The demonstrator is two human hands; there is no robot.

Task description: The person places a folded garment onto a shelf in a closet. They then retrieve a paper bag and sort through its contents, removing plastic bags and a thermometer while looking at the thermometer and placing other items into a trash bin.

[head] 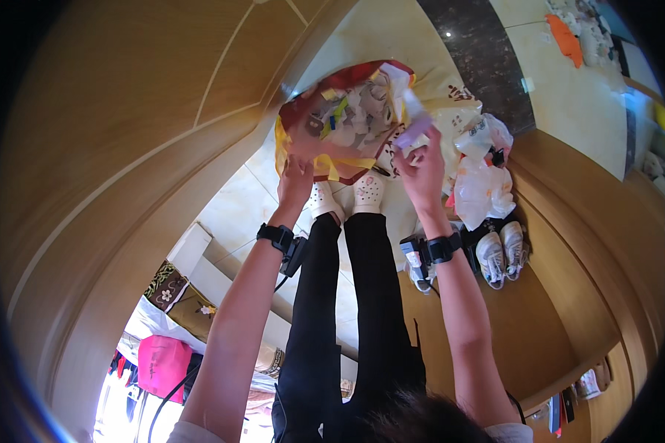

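A large bag with a dark red and yellow rim point(346, 180) stands wide-mouthed on the floor in front of my feet. Inside it lies a jumble of crumpled white and clear plastic point(360, 108), with a green strip point(340, 109) and a dark piece point(313, 125) among it. My left hand point(296, 177) pinches the bag's near left rim. Between the fingers of my right hand point(424, 171) is a pale purple strip point(414, 132), blurred, at the bag's right side; whether it joins the white piece above it, I cannot tell.
White plastic bags point(483, 185) bulge on the right, above a pair of grey sneakers point(501, 252). White clogs point(369, 194) are on my feet, close to the bag. A wooden door point(160, 111) rises at left, and a wooden cabinet side point(571, 221) at right. A dark stone strip point(485, 61) crosses the floor.
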